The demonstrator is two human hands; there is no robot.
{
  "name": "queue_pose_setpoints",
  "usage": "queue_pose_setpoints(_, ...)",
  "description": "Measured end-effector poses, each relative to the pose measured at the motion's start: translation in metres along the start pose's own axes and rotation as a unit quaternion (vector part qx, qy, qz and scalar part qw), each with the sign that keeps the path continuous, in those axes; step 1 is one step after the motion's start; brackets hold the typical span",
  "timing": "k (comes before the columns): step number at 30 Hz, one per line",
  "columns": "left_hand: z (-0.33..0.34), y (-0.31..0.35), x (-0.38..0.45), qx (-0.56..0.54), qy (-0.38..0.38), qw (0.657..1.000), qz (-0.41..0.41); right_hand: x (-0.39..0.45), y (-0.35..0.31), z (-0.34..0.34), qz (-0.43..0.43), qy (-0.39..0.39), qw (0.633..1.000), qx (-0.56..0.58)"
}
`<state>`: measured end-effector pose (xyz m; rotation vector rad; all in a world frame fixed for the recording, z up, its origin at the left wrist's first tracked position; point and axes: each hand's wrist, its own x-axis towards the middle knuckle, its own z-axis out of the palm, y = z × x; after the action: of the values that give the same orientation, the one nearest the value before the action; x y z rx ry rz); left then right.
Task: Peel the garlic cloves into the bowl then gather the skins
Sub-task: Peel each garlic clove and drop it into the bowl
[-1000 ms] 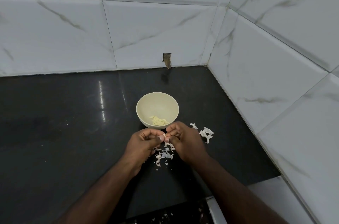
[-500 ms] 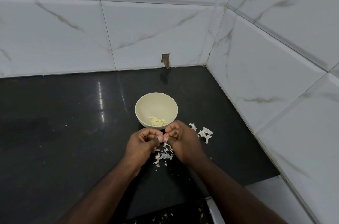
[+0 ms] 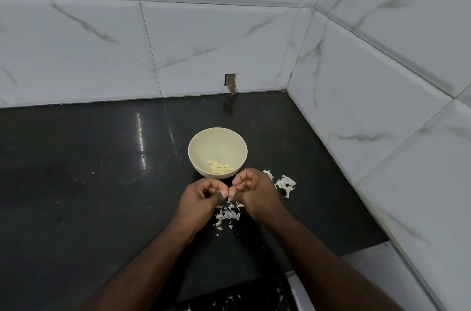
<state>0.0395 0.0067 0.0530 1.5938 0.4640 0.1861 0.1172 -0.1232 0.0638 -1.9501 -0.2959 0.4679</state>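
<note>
A cream bowl [image 3: 201, 142] stands on the black counter and holds several peeled garlic cloves [image 3: 219, 167]. Just in front of it my left hand [image 3: 201, 196] and my right hand [image 3: 252, 189] meet with curled fingers, thumbs touching, pinching a small garlic clove between them; the clove itself is almost hidden. Loose garlic skins [image 3: 228, 215] lie scattered on the counter under my hands. A bigger clump of skins [image 3: 286, 183] lies to the right of my right hand.
The black counter [image 3: 89, 183] sits in a corner of white marbled wall tiles [image 3: 216, 43], with a small notch [image 3: 230, 82] at the back wall's foot. More skin bits [image 3: 229, 300] lie below the counter's near edge.
Both hands stay together in front of the bowl, shifting only slightly as the fingers work at the clove. Bowl and skins have not moved.
</note>
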Motion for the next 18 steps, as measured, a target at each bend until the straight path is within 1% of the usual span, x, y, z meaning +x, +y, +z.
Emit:
queue_pose_setpoints(4, 0.000, 0.000, 0.000, -0.043, 0.027, 0.996, -0.070, -0.005, -0.002, 0.005, -0.064, 0.047, 0.994, -0.081)
queue_pose_setpoints(7, 0.000, 0.001, 0.000, -0.085, 0.019, 0.989, -0.117, -0.010, -0.004, 0.007, -0.099, 0.050, 0.986, -0.120)
queue_pose_setpoints(9, -0.001, 0.000, 0.001, -0.110, 0.008, 0.985, -0.132, -0.012, -0.004, 0.008, -0.122, 0.049, 0.982, -0.138)
queue_pose_setpoints(13, -0.002, -0.001, 0.001, -0.126, -0.002, 0.982, -0.142, -0.014, -0.002, 0.009, -0.155, 0.050, 0.972, -0.170)
queue_pose_setpoints(15, -0.001, -0.001, -0.001, -0.129, 0.003, 0.983, -0.133, -0.015, -0.002, 0.009, -0.148, 0.053, 0.973, -0.167)
queue_pose_setpoints(18, 0.000, -0.002, -0.003, -0.098, 0.022, 0.991, -0.085, -0.012, -0.003, 0.008, -0.076, 0.055, 0.990, -0.107)
